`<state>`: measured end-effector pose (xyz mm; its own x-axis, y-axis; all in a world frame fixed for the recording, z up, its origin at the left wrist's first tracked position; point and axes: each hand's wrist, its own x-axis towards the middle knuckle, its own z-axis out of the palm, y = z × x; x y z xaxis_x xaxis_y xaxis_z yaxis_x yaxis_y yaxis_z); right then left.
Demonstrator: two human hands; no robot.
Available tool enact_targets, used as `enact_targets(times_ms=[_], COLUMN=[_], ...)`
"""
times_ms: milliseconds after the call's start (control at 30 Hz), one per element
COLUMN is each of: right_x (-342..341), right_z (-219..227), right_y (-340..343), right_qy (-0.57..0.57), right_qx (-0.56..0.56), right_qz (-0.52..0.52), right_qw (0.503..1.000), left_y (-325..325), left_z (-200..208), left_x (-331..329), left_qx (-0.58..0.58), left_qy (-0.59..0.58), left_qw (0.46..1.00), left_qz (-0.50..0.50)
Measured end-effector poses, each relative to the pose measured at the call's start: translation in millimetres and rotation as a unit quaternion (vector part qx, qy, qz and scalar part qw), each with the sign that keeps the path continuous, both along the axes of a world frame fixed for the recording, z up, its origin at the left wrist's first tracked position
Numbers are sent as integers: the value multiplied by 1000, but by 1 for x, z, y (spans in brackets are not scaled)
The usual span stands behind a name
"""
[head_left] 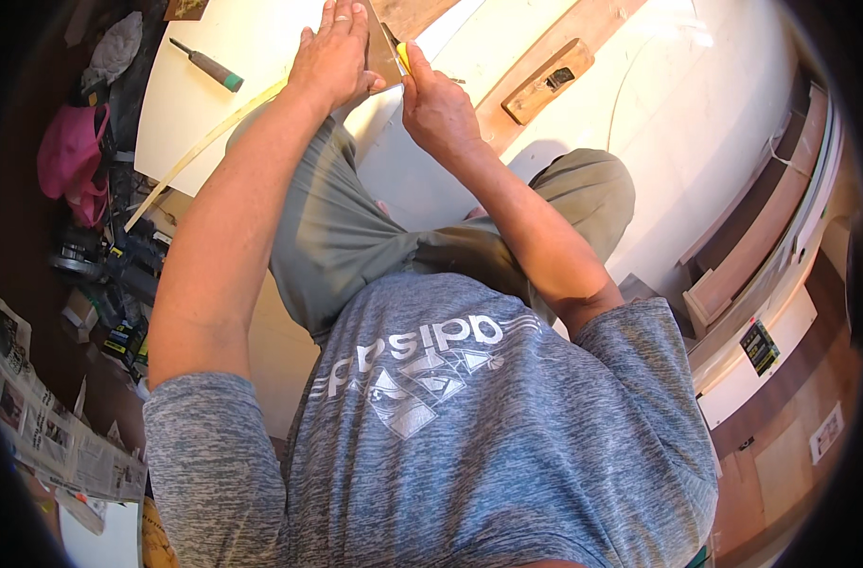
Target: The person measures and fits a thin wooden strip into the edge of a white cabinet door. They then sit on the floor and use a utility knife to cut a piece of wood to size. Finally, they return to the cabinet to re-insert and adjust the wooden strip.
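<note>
White board [261,57] carries me as I crouch on it, knees over its near edge, my left hand [332,52] spread flat to pin a small wooden piece [382,59] while my right hand [436,104] grips what looks like a yellow-handled cutter [403,55] against it, a wooden hand plane [548,81] lying beyond at the board's right side.

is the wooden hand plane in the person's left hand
No, the wooden hand plane lies untouched on the board to the right, while the left hand presses flat on a small panel and the right hand grips a yellow-handled tool.
</note>
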<state>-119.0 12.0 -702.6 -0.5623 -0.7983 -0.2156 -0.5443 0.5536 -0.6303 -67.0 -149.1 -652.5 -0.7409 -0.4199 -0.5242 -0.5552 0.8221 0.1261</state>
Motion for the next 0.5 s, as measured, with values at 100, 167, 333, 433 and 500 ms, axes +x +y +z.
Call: enact_targets(times_ms=[100,167,333,433,500], right_x=[-4,-6,-9,-10,-9], right_z=[-1,-2,2,8,10], right_y=[-5,-6,-8,-9,-10], right_qy=[2,-7,-14,-15,-11], right_qx=[-3,2,12,45,60], right_qz=[3,2,18,30,37], right_qw=[1000,1000,1000,998,997], left_y=[-2,-2,-4,-5,-4], left_z=[0,-2,-18,-32,-37], left_x=[-3,-3,0,3,4], left_qx=[6,0,8,-70,-151], left_qy=[12,15,-3,11,30], left_qw=[1000,1000,1000,997,987], left_qz=[8,6,11,-20,-51])
